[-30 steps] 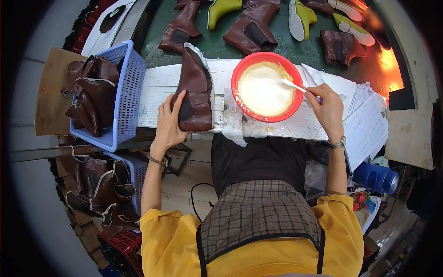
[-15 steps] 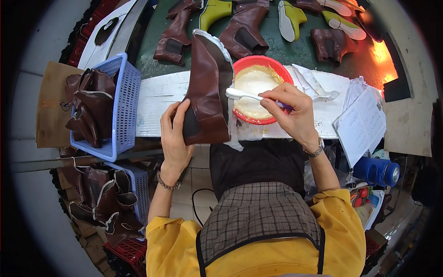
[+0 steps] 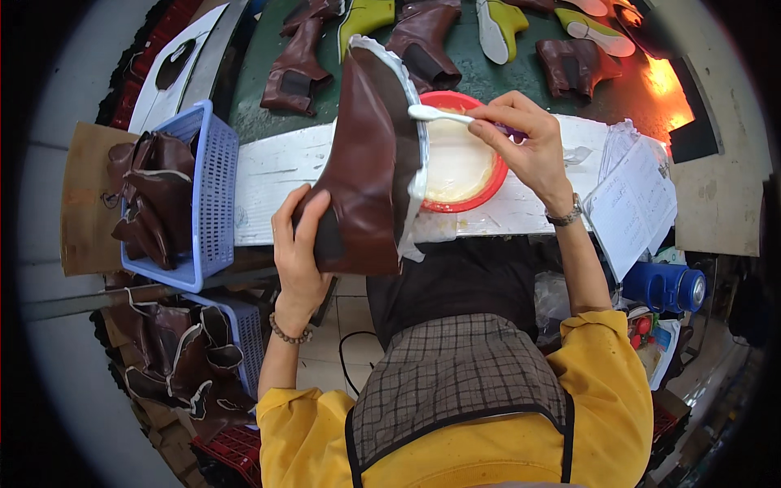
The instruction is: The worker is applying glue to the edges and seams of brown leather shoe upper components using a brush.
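Over the white desk point(image 3: 277, 175), my left hand point(image 3: 303, 244) grips the brown leather boot upper point(image 3: 362, 171) at its lower end, holding it upright beside the red bowl point(image 3: 464, 159) of white glue. My right hand point(image 3: 529, 142) pinches a white brush point(image 3: 439, 115), bristles touching the upper's white-coated edge.

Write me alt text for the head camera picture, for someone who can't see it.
A person at a white workbench holds a brown boot upper upright with the left hand while the right hand strokes a white brush along its white-coated edge, over a red bowl of white glue. A blue basket of brown uppers sits to the left.
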Motion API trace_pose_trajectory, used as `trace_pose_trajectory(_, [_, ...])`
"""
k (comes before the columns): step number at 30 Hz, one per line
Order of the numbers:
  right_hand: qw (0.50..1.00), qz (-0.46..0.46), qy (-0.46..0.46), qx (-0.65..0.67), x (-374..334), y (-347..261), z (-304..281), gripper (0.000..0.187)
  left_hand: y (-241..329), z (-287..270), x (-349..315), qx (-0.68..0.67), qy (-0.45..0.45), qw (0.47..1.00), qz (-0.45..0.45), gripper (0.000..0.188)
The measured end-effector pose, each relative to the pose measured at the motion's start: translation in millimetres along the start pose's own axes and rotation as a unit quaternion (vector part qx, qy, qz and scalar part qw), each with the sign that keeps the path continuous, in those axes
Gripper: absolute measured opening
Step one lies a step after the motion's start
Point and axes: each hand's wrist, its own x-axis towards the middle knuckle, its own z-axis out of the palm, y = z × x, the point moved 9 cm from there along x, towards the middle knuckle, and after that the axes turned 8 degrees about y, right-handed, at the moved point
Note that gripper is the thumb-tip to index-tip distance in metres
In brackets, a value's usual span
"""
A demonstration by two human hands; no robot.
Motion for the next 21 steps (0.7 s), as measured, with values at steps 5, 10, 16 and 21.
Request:
trace_pose_trajectory(5, [0.997, -0.012, -0.022, 0.067, -22.6, -25.0, 8.5, 0.021, -10.2, 2.2, 14.1, -0.095, 0.005, 0.989, -0.115, 0.07])
trace_pose_trajectory(10, [0.996, -0.058, -0.025, 0.057, -37.9, -36.2, 16.0, 0.024, -14.3, 3.4, 18.7, -0.107, 0.026, 0.986, -0.125, 0.069])
trace_pose_trajectory(16, [0.992, -0.09, -0.075, 0.043, -45.6, -55.4, 23.8, 0.019, -19.5, 3.7, 29.1, -0.073, 0.112, 0.985, -0.11, 0.069])
trace_pose_trajectory(21, [0.979, 0.033, -0.158, 0.125, -48.0, -55.0, 39.7, 0.014, -23.6, -5.0, 20.7, -0.036, 0.194, 0.977, -0.076, 0.066])
